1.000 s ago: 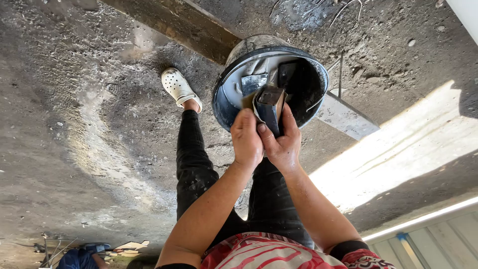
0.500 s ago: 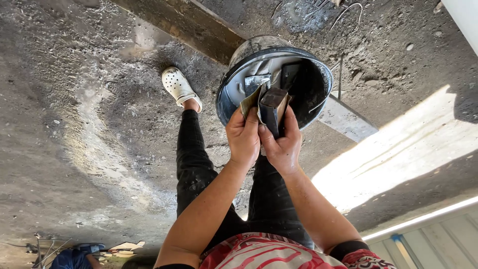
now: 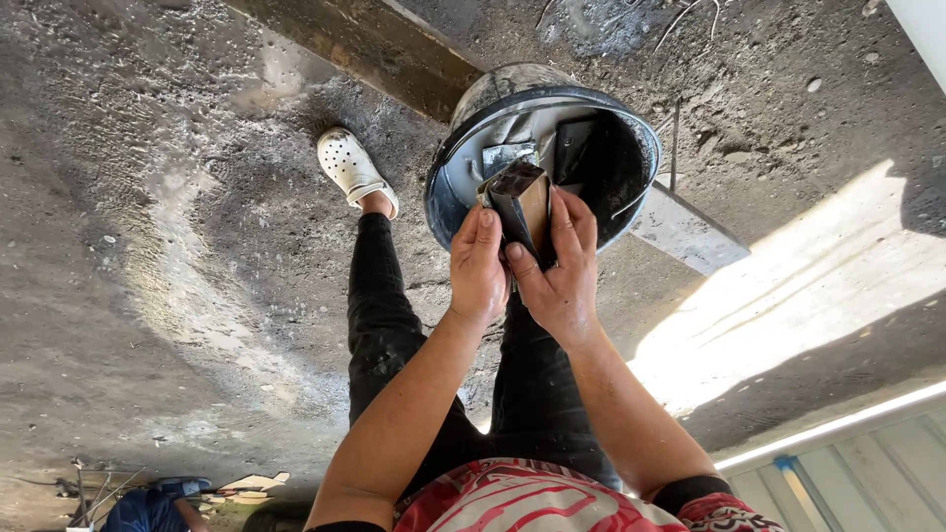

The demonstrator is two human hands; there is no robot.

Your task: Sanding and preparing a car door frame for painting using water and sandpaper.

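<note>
While both hands are raised over the knees, the left hand (image 3: pixel 480 271) and right hand (image 3: pixel 562 276) have their fingers wrapped tight round a short rectangular metal tube piece (image 3: pixel 522 202), thumbs pressed on its near face. Right past the fingertips sits a dark metal bucket (image 3: pixel 463 167) with more metal offcuts (image 3: pixel 507 155) inside. Beyond the bucket there's a steel beam (image 3: pixel 374 44) on the dusty ground, and left of the fingers a white clog (image 3: pixel 350 167).
</note>
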